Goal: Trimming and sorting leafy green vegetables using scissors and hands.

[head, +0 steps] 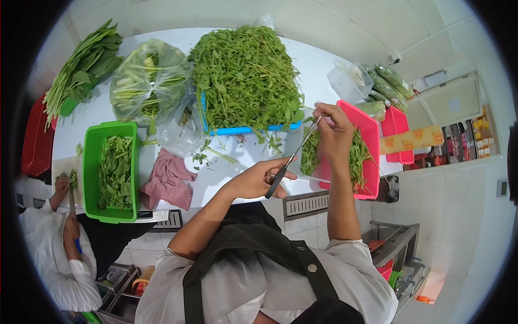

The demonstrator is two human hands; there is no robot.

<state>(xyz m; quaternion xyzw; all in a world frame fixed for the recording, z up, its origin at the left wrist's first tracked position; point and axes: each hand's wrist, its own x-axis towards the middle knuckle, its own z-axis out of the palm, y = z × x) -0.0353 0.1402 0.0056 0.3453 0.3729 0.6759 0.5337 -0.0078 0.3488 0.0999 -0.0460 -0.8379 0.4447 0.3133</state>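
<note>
My left hand [259,178] grips the black handles of a pair of scissors [277,182], whose blades point up and right. At the blade tips is my right hand [335,131], its fingers pinched around a thin green stem or leaf, partly hidden. Below my right hand stand a clear plastic container [294,152] and a pink basin [376,162], both with cut greens. In front of me a blue tray [251,130] is heaped with leafy green stems [247,77]. Small leaf scraps [202,157] lie on the white table [243,154].
To the left are a green basin [135,174] of chopped greens, a pink cloth [172,178] and a bagged bunch of vegetables [149,85]. A co-worker [64,251] cuts greens with a knife at far left. Bagged cucumbers or similar vegetables [382,83] lie at the back right.
</note>
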